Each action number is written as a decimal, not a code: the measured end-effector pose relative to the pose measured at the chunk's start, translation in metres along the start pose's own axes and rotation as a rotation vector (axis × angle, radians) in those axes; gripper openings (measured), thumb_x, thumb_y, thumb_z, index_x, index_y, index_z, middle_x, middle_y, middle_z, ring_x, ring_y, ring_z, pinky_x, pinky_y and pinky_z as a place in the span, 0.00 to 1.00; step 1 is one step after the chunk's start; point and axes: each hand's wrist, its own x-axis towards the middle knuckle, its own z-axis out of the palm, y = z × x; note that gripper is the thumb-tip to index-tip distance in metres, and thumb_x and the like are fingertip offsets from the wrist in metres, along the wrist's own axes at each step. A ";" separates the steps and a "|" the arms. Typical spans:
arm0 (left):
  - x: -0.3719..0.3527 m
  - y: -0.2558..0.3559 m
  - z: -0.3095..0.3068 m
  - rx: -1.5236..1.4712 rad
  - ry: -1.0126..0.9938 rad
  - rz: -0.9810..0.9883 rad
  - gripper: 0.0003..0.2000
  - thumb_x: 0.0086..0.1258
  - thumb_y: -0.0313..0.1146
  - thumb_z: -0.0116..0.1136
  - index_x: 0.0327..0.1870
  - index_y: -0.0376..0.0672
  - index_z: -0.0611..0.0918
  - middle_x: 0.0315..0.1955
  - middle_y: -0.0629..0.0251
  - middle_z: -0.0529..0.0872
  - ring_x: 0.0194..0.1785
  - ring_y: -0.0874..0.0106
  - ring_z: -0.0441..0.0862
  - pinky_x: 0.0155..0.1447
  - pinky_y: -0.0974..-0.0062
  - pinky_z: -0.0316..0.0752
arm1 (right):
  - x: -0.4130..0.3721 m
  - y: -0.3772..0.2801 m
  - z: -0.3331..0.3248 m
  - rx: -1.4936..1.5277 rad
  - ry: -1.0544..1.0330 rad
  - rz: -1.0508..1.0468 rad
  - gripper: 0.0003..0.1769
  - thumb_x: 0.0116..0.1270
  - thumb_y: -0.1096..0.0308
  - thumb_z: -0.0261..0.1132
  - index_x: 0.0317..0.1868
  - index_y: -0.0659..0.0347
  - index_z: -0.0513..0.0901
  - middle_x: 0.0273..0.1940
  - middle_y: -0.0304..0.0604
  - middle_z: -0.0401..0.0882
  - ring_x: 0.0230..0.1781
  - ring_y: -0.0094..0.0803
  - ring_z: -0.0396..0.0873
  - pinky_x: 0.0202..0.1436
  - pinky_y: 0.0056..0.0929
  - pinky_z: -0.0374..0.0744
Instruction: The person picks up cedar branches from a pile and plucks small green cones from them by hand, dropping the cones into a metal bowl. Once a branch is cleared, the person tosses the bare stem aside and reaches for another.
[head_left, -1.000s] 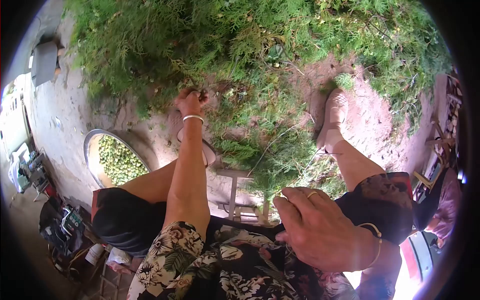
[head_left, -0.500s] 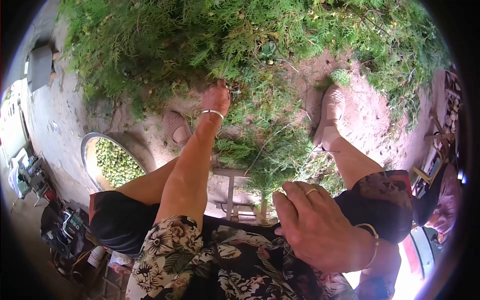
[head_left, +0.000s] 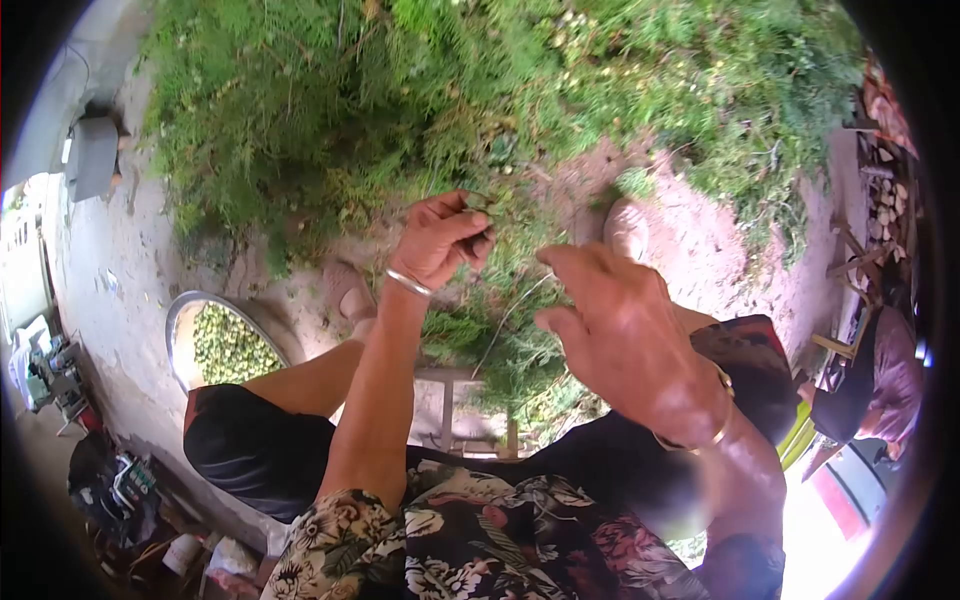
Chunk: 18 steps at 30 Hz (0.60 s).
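My left hand (head_left: 442, 240), with a silver bangle at its wrist, is raised in front of the pile of cut evergreen branches (head_left: 330, 120). Its thumb and fingertips are pinched together; a bit of green shows there, too small and blurred to name. To its right my right hand (head_left: 635, 335) hovers over my lap, thumb and fingers apart, holding nothing. Loose green sprigs (head_left: 545, 365) lie on the ground between my feet. Beside my knee on the left stands a round metal basin (head_left: 184, 345) holding many small yellow-green cones or seed pods (head_left: 228, 345).
A low wooden stool or frame (head_left: 447, 405) stands below my lap. Tools and bags (head_left: 125, 480) clutter the lower left. On the right are stacked firewood (head_left: 888, 205) and another person in a purple top (head_left: 893, 370). A grey box (head_left: 92, 158) sits by the wall.
My left hand has drawn back from the branches toward me, fingers pinched. My right hand has lifted off my lap and moved forward, closer to the left one.
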 end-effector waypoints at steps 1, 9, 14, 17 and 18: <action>-0.004 0.008 0.024 0.011 -0.023 0.018 0.06 0.62 0.20 0.59 0.40 0.34 0.78 0.25 0.55 0.84 0.23 0.71 0.83 0.20 0.75 0.74 | 0.002 0.003 0.000 0.102 0.110 0.048 0.11 0.50 0.77 0.65 0.33 0.71 0.73 0.34 0.59 0.75 0.32 0.53 0.79 0.35 0.44 0.77; -0.065 0.053 0.148 0.467 -0.046 0.151 0.05 0.63 0.21 0.56 0.38 0.29 0.78 0.22 0.63 0.81 0.21 0.78 0.78 0.21 0.82 0.72 | 0.000 -0.002 -0.013 0.280 0.434 -0.079 0.13 0.52 0.74 0.67 0.40 0.62 0.79 0.32 0.55 0.77 0.31 0.49 0.81 0.34 0.39 0.79; -0.097 0.064 0.171 0.728 0.164 0.190 0.07 0.62 0.20 0.57 0.40 0.29 0.78 0.25 0.62 0.82 0.23 0.77 0.79 0.24 0.80 0.74 | -0.004 -0.012 -0.021 0.542 0.370 -0.089 0.05 0.55 0.76 0.65 0.34 0.66 0.81 0.27 0.52 0.80 0.25 0.41 0.81 0.29 0.33 0.78; -0.107 0.069 0.181 0.757 0.123 0.183 0.07 0.63 0.20 0.56 0.41 0.29 0.76 0.27 0.59 0.82 0.27 0.73 0.82 0.27 0.79 0.76 | -0.004 -0.014 -0.021 0.417 0.468 -0.149 0.03 0.57 0.77 0.63 0.32 0.67 0.80 0.25 0.50 0.80 0.22 0.38 0.81 0.27 0.31 0.76; -0.107 0.071 0.181 0.762 0.121 0.188 0.07 0.63 0.20 0.56 0.41 0.29 0.76 0.27 0.59 0.82 0.27 0.73 0.82 0.27 0.79 0.76 | -0.002 -0.013 -0.022 0.418 0.474 -0.153 0.03 0.57 0.77 0.63 0.32 0.67 0.80 0.25 0.50 0.80 0.22 0.38 0.81 0.27 0.31 0.76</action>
